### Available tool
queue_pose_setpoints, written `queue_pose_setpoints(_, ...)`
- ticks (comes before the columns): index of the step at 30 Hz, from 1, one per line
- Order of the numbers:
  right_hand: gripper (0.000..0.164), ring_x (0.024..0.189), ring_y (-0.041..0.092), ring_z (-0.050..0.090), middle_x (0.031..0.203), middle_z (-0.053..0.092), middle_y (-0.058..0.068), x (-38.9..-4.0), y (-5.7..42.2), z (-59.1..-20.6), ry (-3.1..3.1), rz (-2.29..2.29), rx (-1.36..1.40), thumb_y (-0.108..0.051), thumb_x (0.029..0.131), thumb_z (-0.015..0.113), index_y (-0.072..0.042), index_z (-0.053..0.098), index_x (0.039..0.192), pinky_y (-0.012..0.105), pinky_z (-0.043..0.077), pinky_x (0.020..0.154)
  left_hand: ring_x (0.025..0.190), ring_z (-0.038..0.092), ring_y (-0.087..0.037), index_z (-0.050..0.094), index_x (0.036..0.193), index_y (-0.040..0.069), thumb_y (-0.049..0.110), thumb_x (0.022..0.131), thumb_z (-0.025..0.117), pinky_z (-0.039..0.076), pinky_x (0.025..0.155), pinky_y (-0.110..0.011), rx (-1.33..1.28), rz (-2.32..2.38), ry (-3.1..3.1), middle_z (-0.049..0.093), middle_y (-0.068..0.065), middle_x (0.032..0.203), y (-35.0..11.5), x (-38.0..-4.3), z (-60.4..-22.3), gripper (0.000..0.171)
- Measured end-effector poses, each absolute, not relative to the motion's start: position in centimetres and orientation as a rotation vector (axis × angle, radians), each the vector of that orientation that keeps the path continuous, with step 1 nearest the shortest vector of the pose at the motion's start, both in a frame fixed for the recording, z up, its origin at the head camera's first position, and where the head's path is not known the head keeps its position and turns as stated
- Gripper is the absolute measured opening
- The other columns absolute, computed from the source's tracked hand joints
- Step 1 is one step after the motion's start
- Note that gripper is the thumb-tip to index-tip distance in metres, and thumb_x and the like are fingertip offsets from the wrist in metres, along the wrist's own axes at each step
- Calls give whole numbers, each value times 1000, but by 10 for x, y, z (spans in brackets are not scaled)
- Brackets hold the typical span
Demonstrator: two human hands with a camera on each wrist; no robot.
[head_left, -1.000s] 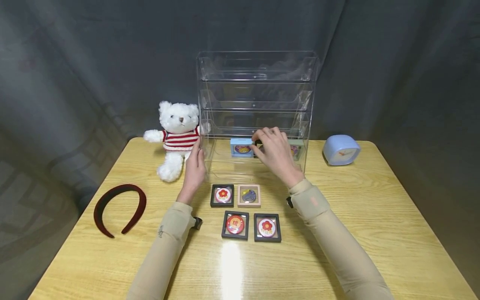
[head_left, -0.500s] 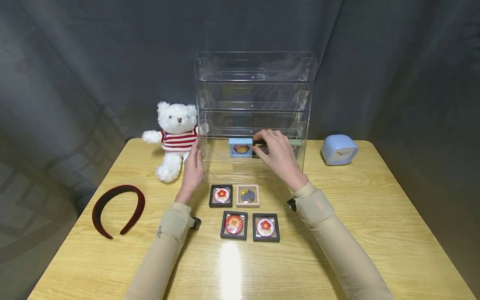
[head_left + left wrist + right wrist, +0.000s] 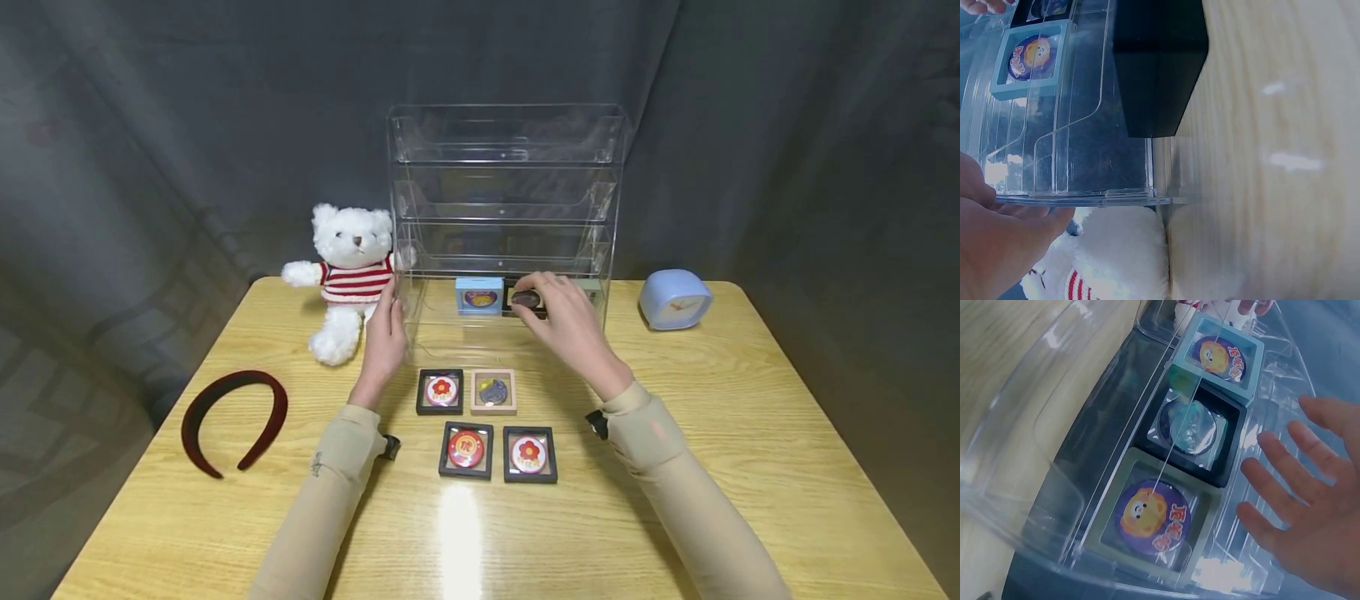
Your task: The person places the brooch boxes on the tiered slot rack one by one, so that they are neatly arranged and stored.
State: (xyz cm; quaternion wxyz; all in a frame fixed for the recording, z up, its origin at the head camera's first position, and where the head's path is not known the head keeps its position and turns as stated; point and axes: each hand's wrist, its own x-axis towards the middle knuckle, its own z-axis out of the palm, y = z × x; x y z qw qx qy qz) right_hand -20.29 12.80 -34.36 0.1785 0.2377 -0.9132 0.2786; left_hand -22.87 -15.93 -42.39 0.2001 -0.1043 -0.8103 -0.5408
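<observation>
A clear tiered acrylic rack point(image 3: 504, 183) stands on the table. In its lowest tier, a light blue frame point(image 3: 480, 296), a black frame point(image 3: 1188, 428) and a green frame point(image 3: 1154, 515) stand side by side, each with a round badge inside. My right hand point(image 3: 566, 325) is just in front of the black and green frames; the right wrist view shows its fingers apart and holding nothing. My left hand point(image 3: 385, 342) rests against the rack's left side wall, its fingers extended along the outside in the left wrist view point(image 3: 1010, 244).
Several framed badges, including a pink frame point(image 3: 493, 392) and a black frame point(image 3: 530, 455), lie before the rack. A white teddy bear point(image 3: 352, 275) sits left of it, with a dark red headband point(image 3: 234, 421) nearer. A blue clock point(image 3: 675, 300) stands right on the wooden table point(image 3: 750, 467).
My right hand has drawn back from the black frame, slightly toward me and to the right, so more of the frame shows. The left hand has stayed at the rack's side.
</observation>
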Motion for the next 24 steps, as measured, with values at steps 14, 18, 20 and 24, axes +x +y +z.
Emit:
queue_pose_setpoints(14,45,135,42,59,143,65,19,-168,153,-355,-2685,981,748,-16,104,74,2,62,143,59,45,117,135,55,-51,34,164,-6,0,115,34,44,120,-55,-291,-1521,-2251,41,-29,163,-159,-227,-425,49)
queue_pose_setpoints(18,50,130,44,61,144,64,21,-159,159,-361,-2730,1006,798,-19,103,75,3,60,145,60,49,113,141,49,-49,35,162,-9,-1,114,36,39,123,-53,-287,-1506,-2240,41,-29,163,-158,-227,-425,48)
queue_pose_setpoints(20,50,124,43,65,143,64,21,-154,162,-366,-2743,1024,833,-18,103,75,4,60,145,59,54,107,143,47,-49,36,161,-10,-2,114,36,38,125,-52,-289,-1499,-2233,41,-29,162,-158,-228,-425,48)
queue_pose_setpoints(24,47,117,41,68,136,69,21,-146,168,-376,-2754,1066,879,-17,101,77,5,63,140,59,58,101,145,46,-48,36,161,-10,-2,114,36,36,125,-51,-294,-1493,-2224,41,-29,162,-157,-227,-424,48)
